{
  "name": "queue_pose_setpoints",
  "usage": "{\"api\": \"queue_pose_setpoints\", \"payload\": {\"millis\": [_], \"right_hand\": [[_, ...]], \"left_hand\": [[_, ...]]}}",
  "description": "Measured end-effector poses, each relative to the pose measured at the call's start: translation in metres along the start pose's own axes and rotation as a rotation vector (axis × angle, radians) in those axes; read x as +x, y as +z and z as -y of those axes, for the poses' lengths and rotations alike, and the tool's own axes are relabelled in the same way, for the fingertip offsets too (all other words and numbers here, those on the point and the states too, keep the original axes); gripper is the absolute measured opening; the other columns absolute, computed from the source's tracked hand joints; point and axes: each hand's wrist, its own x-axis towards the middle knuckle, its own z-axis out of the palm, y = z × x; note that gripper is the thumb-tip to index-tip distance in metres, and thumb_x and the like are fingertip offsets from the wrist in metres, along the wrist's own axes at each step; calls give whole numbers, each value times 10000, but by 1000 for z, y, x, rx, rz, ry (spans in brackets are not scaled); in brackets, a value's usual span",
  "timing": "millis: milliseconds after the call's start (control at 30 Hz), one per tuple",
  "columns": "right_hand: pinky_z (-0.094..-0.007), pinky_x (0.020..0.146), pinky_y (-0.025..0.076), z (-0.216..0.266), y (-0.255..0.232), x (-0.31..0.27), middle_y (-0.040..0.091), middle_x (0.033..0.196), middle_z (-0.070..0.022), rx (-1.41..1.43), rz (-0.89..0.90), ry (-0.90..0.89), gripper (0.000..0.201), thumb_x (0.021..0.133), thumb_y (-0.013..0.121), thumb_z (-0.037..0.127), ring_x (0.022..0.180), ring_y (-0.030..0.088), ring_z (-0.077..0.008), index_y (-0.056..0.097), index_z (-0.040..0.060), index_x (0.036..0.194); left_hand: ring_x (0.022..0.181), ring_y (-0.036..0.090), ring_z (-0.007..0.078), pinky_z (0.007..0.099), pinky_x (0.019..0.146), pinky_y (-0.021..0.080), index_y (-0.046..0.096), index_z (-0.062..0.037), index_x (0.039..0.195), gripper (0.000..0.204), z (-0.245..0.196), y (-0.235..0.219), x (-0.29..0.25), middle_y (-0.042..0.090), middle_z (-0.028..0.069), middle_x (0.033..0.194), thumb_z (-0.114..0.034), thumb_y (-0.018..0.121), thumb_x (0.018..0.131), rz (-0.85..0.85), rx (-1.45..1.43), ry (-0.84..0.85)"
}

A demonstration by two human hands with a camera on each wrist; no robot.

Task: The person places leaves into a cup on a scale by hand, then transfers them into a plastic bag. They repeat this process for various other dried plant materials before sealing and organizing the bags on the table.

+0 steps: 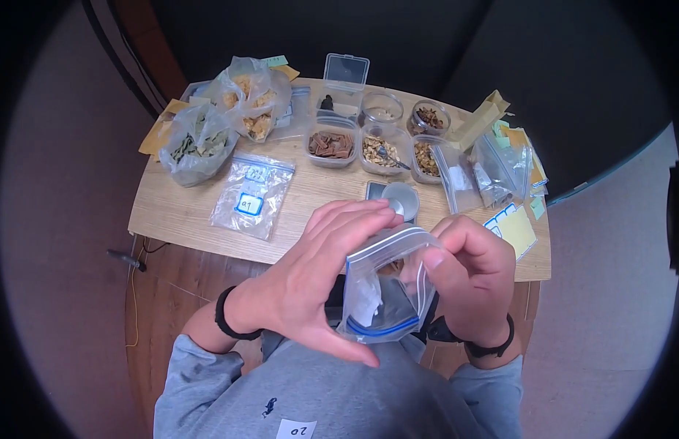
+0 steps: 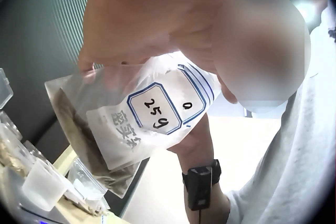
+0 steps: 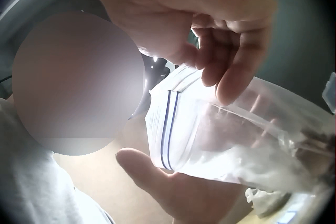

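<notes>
A clear zip bag [image 1: 387, 322] is held up in front of the chest, its mouth gaping and its blue-and-white seal strips apart. My left hand [image 1: 299, 293] cups one side of it, fingers on the far side and thumb near the mouth. On the other side my right hand [image 1: 478, 271] pinches the bag's edge between thumb and curled fingers. A blue-framed label [image 2: 155, 108] reading "25 g" shows on the bag in the left wrist view. Brown contents [image 2: 79, 129] lie at its bottom, and a white slip [image 1: 366, 304] shows through the plastic.
A small white cup [image 1: 401, 197] stands on a dark scale behind the hands. Tubs of brown strips [image 1: 330, 145] and pale pieces [image 1: 381, 152] are further back. At left lie a labelled zip bag [image 1: 253, 197] and bulging plastic bags [image 1: 196, 146]; filled bags [image 1: 493, 179] sit at right.
</notes>
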Motion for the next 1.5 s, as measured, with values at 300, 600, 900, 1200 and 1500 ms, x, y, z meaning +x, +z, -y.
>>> {"api": "queue_pose_setpoints", "payload": {"millis": [300, 600, 900, 1200, 1500], "right_hand": [[-215, 716, 514, 1, -3, 20, 694, 853, -26, -24, -7, 6, 150, 1043, 667, 86, 773, 631, -45, 625, 4, 924], [-377, 920, 549, -50, -32, -6, 625, 1268, -191, -400, 17, -250, 750, 815, 934, 448, 1124, 651, -280, 582, -2, 1301], [-402, 1078, 511, -80, -33, 33, 617, 1410, -212, -357, -98, -114, 801, 868, 911, 267, 1280, 630, -318, 501, -42, 1483], [-329, 917, 613, -98, -41, 119, 674, 1312, -107, 119, -144, -49, 482, 1054, 704, 217, 1165, 670, -181, 567, 3, 1463], [-285, 728, 651, -120, -61, 145, 731, 1158, -102, -130, -55, 360, 374, 1051, 694, 236, 998, 722, -156, 660, -23, 1319]], "left_hand": [[1249, 652, 342, 432, 1028, 531, 316, 42, 1581, 1145, 14, 20, 7, 591, 231, 1405, -306, 989, 722, -197, -98, -76], [1247, 620, 228, 380, 1037, 521, 446, -6, 1436, 631, 27, 32, 13, 613, 146, 1321, 13, 761, 889, -448, -595, -308], [1101, 702, 210, 346, 958, 556, 605, 0, 1329, 408, 23, 8, 104, 700, 111, 1235, -222, 713, 1006, -732, -944, -442], [1048, 702, 172, 358, 919, 557, 647, -54, 1213, 282, 99, -1, 134, 706, 63, 1099, -268, 682, 1032, -769, -1167, -494], [1261, 642, 254, 471, 1028, 558, 517, -103, 1410, 447, 159, 26, 88, 647, 123, 1352, -390, 620, 1084, -788, -1409, -696]]}}
